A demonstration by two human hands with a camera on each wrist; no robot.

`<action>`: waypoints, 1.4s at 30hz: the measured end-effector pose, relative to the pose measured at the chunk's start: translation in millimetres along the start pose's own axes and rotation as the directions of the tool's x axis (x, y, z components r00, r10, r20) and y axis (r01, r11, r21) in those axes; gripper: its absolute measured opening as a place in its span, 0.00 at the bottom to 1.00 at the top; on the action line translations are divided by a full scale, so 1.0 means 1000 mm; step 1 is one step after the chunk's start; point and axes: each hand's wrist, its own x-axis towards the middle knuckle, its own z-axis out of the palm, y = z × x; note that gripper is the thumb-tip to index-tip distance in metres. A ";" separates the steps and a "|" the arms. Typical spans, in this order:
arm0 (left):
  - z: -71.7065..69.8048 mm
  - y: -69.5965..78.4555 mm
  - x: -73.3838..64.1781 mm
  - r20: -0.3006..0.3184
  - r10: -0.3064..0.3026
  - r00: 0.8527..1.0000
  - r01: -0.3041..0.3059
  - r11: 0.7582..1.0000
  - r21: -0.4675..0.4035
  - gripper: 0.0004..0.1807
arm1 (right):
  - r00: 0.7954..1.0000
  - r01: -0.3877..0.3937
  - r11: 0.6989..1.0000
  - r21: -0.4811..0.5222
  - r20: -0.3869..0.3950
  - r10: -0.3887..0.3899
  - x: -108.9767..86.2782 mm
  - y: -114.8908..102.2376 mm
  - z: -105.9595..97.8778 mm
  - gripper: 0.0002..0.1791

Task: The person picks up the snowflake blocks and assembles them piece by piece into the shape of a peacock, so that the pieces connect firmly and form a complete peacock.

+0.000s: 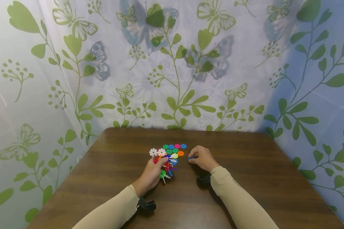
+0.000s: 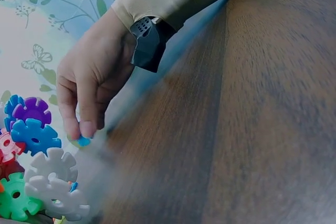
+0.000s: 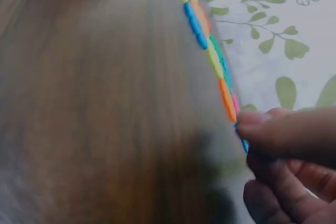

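My left hand (image 1: 150,173) grips a cluster of interlocked, notched plastic discs (image 1: 162,173) in several colours above the table. Blue, purple, red, green and white discs (image 2: 55,190) of that cluster fill the lower left of the left wrist view; the left hand itself hardly shows there. To the right, my right hand (image 1: 204,158) pinches a blue notched disc (image 2: 83,141) between thumb and fingertips, low over the tabletop. In the right wrist view the fingers (image 3: 294,135) partly cover this blue disc (image 3: 244,144).
Loose notched discs (image 1: 176,146) lie in rows on the brown wooden table (image 1: 246,190), just beyond the cluster. They appear edge-on in the right wrist view. Black devices (image 1: 147,204) sit on both wrists. Behind the table hangs a curtain (image 1: 172,79) with leaves and butterflies.
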 end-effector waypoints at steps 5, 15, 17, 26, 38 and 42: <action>0.000 0.000 -0.001 -0.007 0.001 1.000 -0.001 1.000 0.024 0.43 | 0.996 0.080 0.985 0.154 -0.037 -0.075 0.002 -0.001 -0.003 0.04; 0.002 0.003 -0.003 0.023 0.024 0.999 -0.025 1.000 0.013 0.39 | 0.975 0.210 0.872 0.442 -0.026 -0.221 0.001 -0.036 -0.012 0.10; 0.002 0.004 -0.004 0.027 0.028 0.999 -0.028 0.999 0.015 0.39 | 0.971 0.214 0.864 0.456 -0.004 -0.238 0.000 -0.044 -0.014 0.11; 0.002 0.001 -0.005 0.046 0.039 0.998 -0.041 0.999 0.033 0.34 | 0.944 0.233 0.807 0.542 0.074 -0.322 -0.005 -0.059 -0.015 0.11; 0.003 0.001 -0.007 0.046 0.051 0.998 -0.052 0.998 0.031 0.35 | 0.939 0.265 0.839 0.475 0.072 -0.337 -0.009 -0.064 -0.014 0.09; 0.003 0.001 -0.008 0.060 0.059 0.996 -0.062 0.996 0.057 0.35 | 0.936 0.291 0.848 0.442 0.054 -0.349 -0.009 -0.066 -0.014 0.09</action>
